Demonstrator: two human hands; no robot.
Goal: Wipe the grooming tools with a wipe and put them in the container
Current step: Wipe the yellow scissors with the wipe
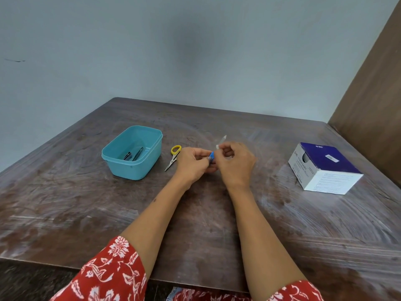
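**Desk:** What goes under this frame?

**Photographer:** At a dark brown wooden tabletop, a person's left hand and right hand meet above the middle of the surface. The left fingers pinch a small blue-handled grooming tool; the right fingers are curled round its far end, where a pale strip pokes up. Whether that strip is the wipe or a blade, I cannot tell.

**Desk:** And the container?

**Photographer:** The teal rectangular plastic container stands open to the left, with two dark metal tools lying inside. Yellow-handled small scissors lie on the surface between the container and the left hand, close beside the knuckles.

**Desk:** A line on doing the step well?

**Photographer:** My judgement: hold the handle steady with the left and draw the wipe along the length, away from any sharp edge, turning the tool so both faces get covered.

**Desk:** Room to move?

**Photographer:** The path left to the container passes over the scissors, so lift rather than slide. A purple-and-white cardboard box sits well apart on the right, near that edge. The near half of the tabletop carries only the forearms, and the wall runs just behind the far edge.
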